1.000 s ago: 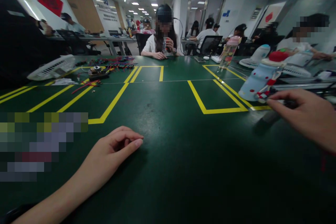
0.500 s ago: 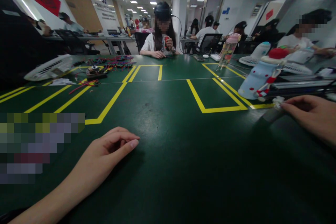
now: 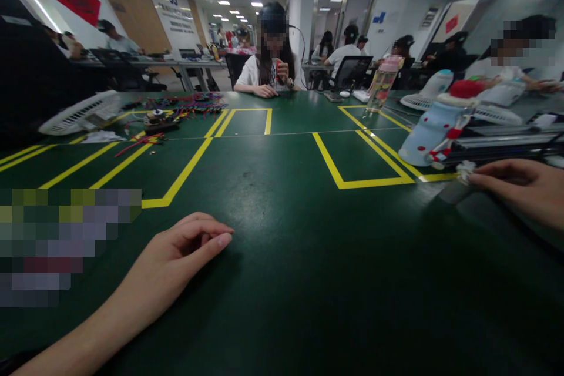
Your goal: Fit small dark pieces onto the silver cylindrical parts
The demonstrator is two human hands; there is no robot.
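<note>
My left hand (image 3: 178,261) rests on the green table (image 3: 282,258) with its fingers loosely curled and nothing in it. At the right edge, my right hand (image 3: 522,188) pinches a small white object (image 3: 465,171) between its fingertips, just above the table. A light blue bottle with red dots and a red cap (image 3: 434,129) lies tilted right behind that hand.
Yellow tape lines (image 3: 343,182) mark boxes on the table. A white fan (image 3: 81,113) and a pile of coloured wires (image 3: 185,108) lie at the far left. A clear bottle (image 3: 383,85) stands far right. A person (image 3: 268,53) sits opposite; others work behind.
My right hand has drawn back to the right and now shows the small white object at its fingertips. My left hand has stayed put.
</note>
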